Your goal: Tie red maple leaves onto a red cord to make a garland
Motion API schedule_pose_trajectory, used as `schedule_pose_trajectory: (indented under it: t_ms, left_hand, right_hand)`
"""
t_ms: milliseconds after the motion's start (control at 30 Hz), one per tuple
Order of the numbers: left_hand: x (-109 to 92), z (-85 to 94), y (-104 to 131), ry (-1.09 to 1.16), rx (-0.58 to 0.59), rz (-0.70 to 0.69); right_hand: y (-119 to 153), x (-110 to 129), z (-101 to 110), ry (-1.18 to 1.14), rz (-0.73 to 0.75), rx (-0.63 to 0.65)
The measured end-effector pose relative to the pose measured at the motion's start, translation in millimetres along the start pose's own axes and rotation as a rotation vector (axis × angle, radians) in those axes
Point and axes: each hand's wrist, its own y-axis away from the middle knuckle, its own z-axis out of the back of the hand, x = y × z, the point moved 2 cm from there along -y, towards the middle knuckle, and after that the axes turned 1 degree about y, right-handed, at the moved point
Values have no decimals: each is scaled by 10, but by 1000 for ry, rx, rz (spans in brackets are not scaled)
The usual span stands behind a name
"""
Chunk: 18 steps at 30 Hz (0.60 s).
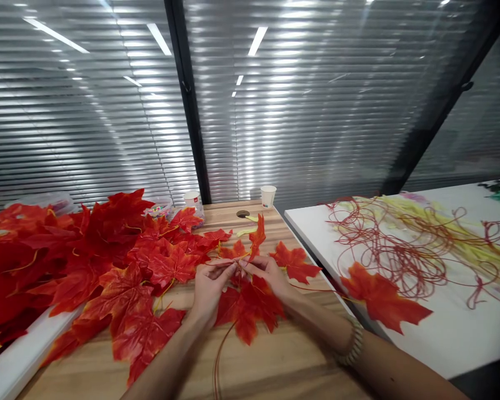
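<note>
My left hand [210, 284] and my right hand [267, 273] meet over the wooden table, thumbs and fingertips pinched close together. A thin red-brown cord [219, 355] passes through this spot, and both hands are closed on it where a leaf stem joins. The exact crossing of cord and stem is hidden by my fingers. Just below them hangs a red artificial maple leaf [250, 308]. Another maple leaf [257, 236] stands up behind my right fingers, and one more [295, 262] lies to their right. A further maple leaf [385, 297] sits along the cord, over the white table.
A large heap of red maple leaves [104, 239] covers the left side. Two paper cups, one at the back edge [268, 196] and another further left [191, 199], stand near clear containers. Tangled red cord [391, 250] and yellow strands lie on the white table [450, 333] beyond a gap.
</note>
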Motion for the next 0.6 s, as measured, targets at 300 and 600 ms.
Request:
schedule_pose_trajectory:
  t_ms: [300,600]
  left_hand:
    - [-10,-10,5,56,13,-23]
    - [11,-67,29,86,138,18]
  right_hand:
    - [16,-16,-8,26,-18,-1]
    - [9,-62,2,36,-52,13]
